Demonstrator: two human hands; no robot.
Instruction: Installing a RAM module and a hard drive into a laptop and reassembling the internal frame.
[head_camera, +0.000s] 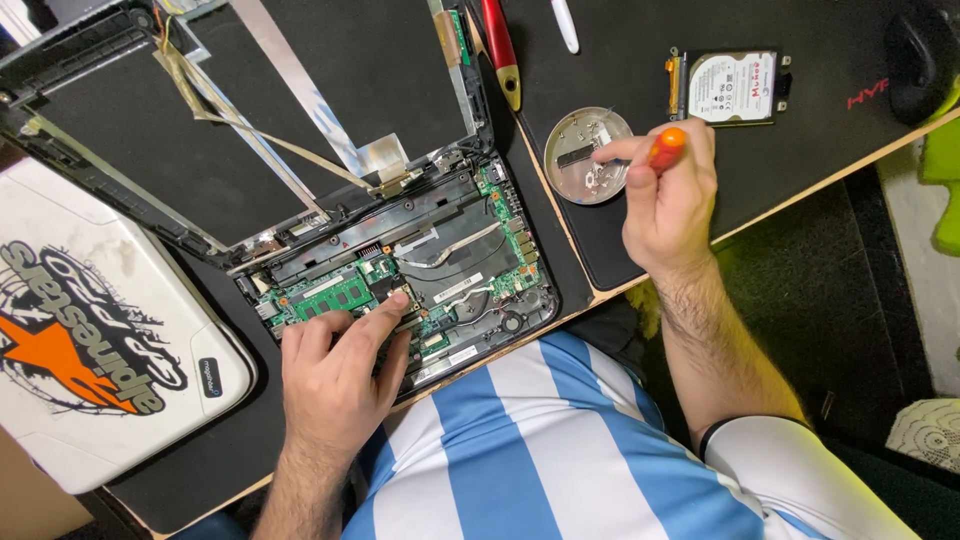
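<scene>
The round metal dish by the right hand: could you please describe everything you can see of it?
The dish is a shallow, round tray of dull silvery metal with a low rim. It lies flat on the black mat, right of the opened laptop and left of the hard drive. Inside are a dark oblong piece and a few small bits, too small to identify. The right hand, holding an orange-handled screwdriver, reaches its fingertips over the dish.

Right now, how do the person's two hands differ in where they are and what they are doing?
The left hand lies flat on the opened laptop, its index finger pointing onto the green circuit board; the right hand is off the laptop, over the round metal dish. The left hand holds nothing; the right hand grips an orange-handled screwdriver and reaches its fingers into the dish. Both are bare.
</scene>
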